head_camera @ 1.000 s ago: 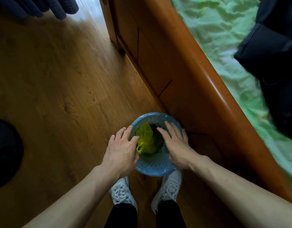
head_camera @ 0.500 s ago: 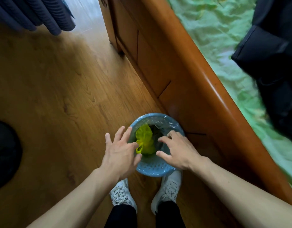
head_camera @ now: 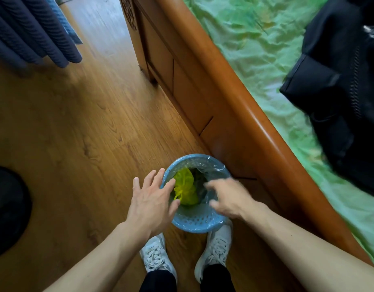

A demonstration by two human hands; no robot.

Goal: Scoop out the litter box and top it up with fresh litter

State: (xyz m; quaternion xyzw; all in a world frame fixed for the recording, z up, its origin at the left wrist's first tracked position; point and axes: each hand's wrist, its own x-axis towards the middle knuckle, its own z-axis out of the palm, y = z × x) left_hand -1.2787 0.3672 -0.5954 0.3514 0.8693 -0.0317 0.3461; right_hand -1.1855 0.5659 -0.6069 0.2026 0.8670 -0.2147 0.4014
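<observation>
Both hands have drawn back off the bin rim: left hand [head_camera: 152, 202] splayed flat, holding nothing, nearer the yellow bag [head_camera: 185, 187] lying just right of its fingertips inside the blue bin [head_camera: 195, 223]; right hand [head_camera: 229, 200] motion-blurred, grip unclear

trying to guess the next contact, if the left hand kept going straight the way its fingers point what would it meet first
Most likely the near-left rim of the blue bin: the left hand has straight fingers pointing up and right, fingertips already over that rim. Past it lies the yellow bag inside. Depth is unclear from this one view.
</observation>
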